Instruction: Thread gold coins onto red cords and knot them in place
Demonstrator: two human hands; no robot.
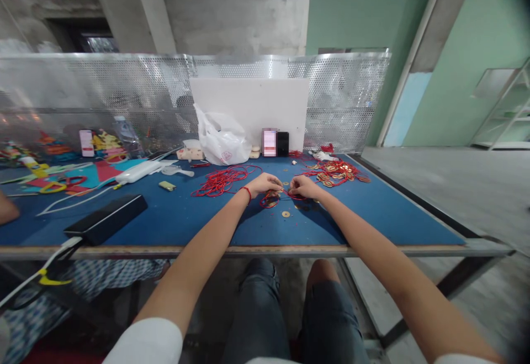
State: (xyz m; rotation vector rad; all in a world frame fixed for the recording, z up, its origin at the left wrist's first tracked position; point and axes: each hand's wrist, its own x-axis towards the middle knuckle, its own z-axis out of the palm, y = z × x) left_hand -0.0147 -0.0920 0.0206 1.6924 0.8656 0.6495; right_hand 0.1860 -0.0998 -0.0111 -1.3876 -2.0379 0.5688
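Observation:
My left hand [266, 183], with a red string around its wrist, is closed in a pinch on a thin red cord [269, 202]. A loop of that cord hangs below it by the blue tabletop [174, 220]. Facing it, my right hand [304, 186] pinches red cord too, and a short stretch runs between the two hands. Round brass-coloured coins lie around them; one coin [285, 214] is on the table just below. Fingertips and small details of the cord are too small to make out.
Left of my hands lies a heap of red cord [219, 180]; at right, a pile of coins strung on red cord [342, 172]. Behind stand a white plastic bag [223, 140] and a lit phone [269, 143]. A black power strip [106, 217] and scissors [62, 185] lie left, near another person's arm.

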